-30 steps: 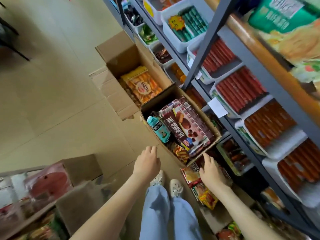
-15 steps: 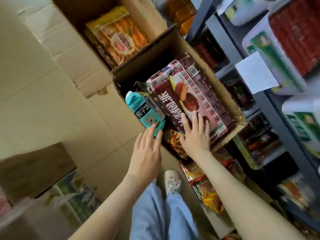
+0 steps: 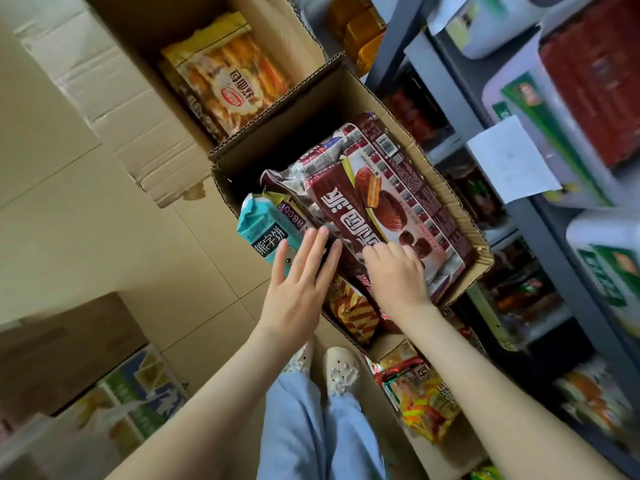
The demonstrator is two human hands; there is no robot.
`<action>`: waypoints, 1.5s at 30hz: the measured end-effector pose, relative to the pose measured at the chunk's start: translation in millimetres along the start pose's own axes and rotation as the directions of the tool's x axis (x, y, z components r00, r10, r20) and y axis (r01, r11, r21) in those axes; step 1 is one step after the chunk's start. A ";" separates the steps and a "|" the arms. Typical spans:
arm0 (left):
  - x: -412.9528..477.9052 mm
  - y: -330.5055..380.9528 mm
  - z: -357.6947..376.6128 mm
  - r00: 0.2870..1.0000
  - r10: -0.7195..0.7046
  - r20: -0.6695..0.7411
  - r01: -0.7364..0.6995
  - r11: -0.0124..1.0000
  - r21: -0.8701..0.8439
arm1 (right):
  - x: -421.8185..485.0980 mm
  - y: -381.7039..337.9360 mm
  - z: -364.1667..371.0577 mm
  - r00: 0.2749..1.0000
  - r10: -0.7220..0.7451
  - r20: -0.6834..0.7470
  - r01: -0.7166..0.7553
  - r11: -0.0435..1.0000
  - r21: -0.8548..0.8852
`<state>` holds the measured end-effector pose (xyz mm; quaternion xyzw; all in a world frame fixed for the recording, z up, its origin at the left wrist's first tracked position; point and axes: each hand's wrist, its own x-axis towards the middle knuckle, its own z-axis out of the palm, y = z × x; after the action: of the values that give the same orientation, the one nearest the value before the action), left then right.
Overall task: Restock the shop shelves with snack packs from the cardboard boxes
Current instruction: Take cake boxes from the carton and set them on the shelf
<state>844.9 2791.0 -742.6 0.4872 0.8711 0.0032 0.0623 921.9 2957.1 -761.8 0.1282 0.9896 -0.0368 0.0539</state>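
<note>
Right hand [image 3: 398,275]: has curled onto the chocolate pie pack [image 3: 377,209]; I judge pickup starting.
Left hand [image 3: 298,282]: flat, fingers straight, now against the teal biscuit pack [image 3: 265,233], holding nothing.

Soft, even indoor light, no harsh shadows; wide-angle bending at the edges, with motion blur smearing the right-side shelves [image 3: 571,237].

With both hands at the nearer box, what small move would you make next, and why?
Probably close the right hand on the brown pie pack and lift it. Its curled fingers already rest on the pack's near end, it lies on top in the box, and the open left hand hovers beside the teal pack, free to steady.
</note>
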 end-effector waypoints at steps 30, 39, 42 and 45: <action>-111.6 197.5 -412.8 0.833 0.430 -0.349 -0.381 0.902 0.203 | -303.9 6.3 -421.8 0.922 0.289 -0.258 -0.309 0.950 -0.037; -246.4 376.9 -508.3 0.668 0.524 -0.528 -0.477 0.847 0.236 | -546.5 35.3 -531.3 0.785 0.264 -0.560 -0.384 0.917 -0.107; -261.3 421.9 -548.8 0.524 0.621 -0.582 -0.560 0.767 0.314 | -607.2 42.7 -574.5 0.719 0.309 -0.623 -0.485 0.865 -0.132; -272.2 467.8 -582.7 0.308 0.724 -0.617 -0.646 0.636 0.423 | -669.3 46.9 -606.8 0.609 0.359 -0.707 -0.607 0.785 -0.125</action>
<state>1317.6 2837.7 -104.7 0.7645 0.5221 0.1860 -0.3291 1518.4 2887.7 -85.3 0.3878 0.8597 0.2044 -0.2622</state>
